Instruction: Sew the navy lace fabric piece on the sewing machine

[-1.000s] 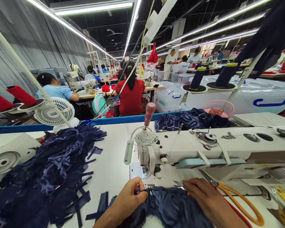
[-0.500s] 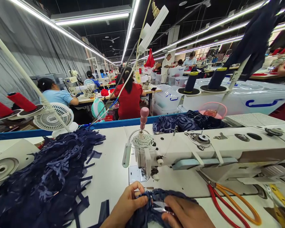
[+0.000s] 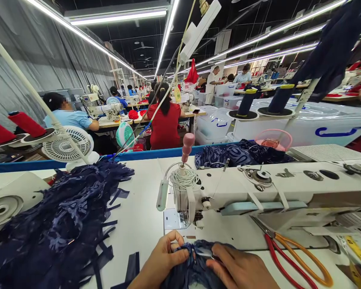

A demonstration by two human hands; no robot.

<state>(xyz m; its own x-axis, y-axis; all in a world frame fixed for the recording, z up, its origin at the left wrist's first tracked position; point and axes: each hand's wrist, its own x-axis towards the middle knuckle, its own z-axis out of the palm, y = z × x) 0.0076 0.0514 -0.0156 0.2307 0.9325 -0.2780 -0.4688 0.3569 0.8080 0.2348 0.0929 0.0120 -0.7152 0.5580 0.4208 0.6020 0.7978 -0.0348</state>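
My left hand (image 3: 165, 257) pinches a gathered piece of navy fabric (image 3: 180, 275) between thumb and fingers, just in front of the sewing machine (image 3: 188, 196). Close on its right, my right hand (image 3: 239, 265) is closed around small metal thread snips (image 3: 205, 254). Their pale blades point left into the fabric's folds; the handle is hidden in my palm. Some of the cloth lies under and behind the right hand. The needle area is just beyond both hands, and the fabric is apart from it.
Large scissors (image 3: 289, 253) with red and orange handles lie at the right, near a yellow tape measure (image 3: 359, 251). A heap of navy lace pieces (image 3: 63, 216) covers the left of the table. A white fan (image 3: 67, 144) stands behind it. Other people work at machines farther back.
The snips' blades have shifted slightly up and now show less between the fabric folds. My right hand has moved a little right; the left keeps its pinch. The view has shifted slightly.
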